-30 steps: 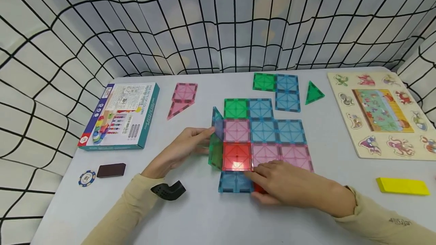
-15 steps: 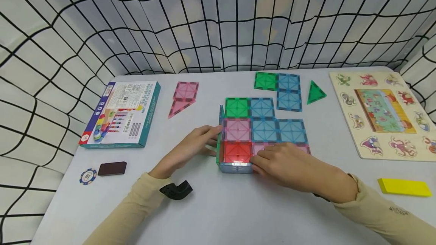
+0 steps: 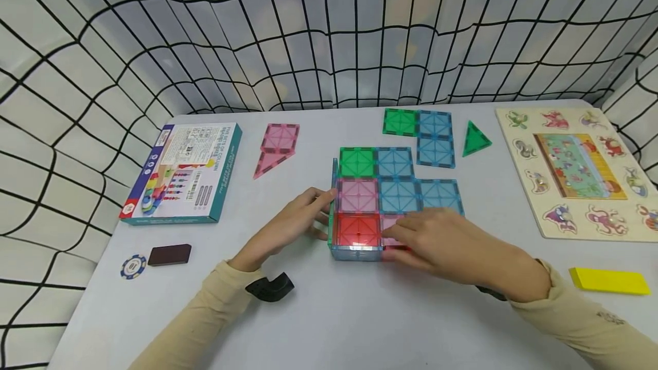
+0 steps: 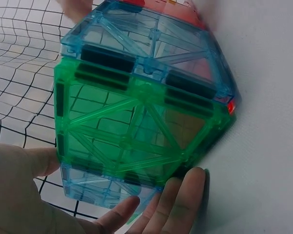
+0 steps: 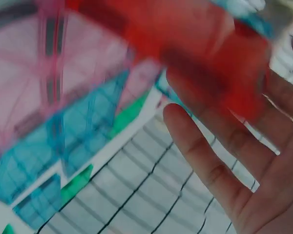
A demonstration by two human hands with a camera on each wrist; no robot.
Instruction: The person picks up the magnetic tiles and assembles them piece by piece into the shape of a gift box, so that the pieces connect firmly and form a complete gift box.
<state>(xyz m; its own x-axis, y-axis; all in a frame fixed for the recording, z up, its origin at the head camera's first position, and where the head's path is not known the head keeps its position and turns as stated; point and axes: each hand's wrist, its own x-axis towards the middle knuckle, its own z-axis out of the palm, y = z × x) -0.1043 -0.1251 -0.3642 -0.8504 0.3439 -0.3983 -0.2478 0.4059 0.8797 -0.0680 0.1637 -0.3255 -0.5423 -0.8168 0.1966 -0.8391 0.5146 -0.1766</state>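
Observation:
Flat translucent magnetic tiles, including a red square tile (image 3: pixel 358 230) and a pink square tile (image 3: pixel 358 196), lie joined on the table. Along their left side stand an upright green tile (image 4: pixel 124 129) and a blue tile (image 4: pixel 88 187) beyond it. My left hand (image 3: pixel 298 216) rests its fingers and thumb against these two from outside. A blue tile (image 3: pixel 357 253) stands upright at the front. Beside it, my right hand (image 3: pixel 442 244) pinches another red tile (image 5: pixel 200 44), blurred in the right wrist view, fingers inside and thumb outside. This hand covers several pink tiles.
Pink tiles (image 3: pixel 280 139) lie back left; green (image 3: pixel 400 121) and blue tiles (image 3: pixel 435 139) and a green triangle (image 3: pixel 476 140) lie behind. A box (image 3: pixel 182 170), dark block (image 3: pixel 169 254) and chip (image 3: pixel 133 266) are left; a puzzle board (image 3: pixel 519 176) and yellow block (image 3: pixel 609 281) right. Netting surrounds the table.
The front blue tile and the red tile beside it have been folded from flat to upright by my right hand. The left green and blue tiles have swung inward, closer to vertical, with my left hand.

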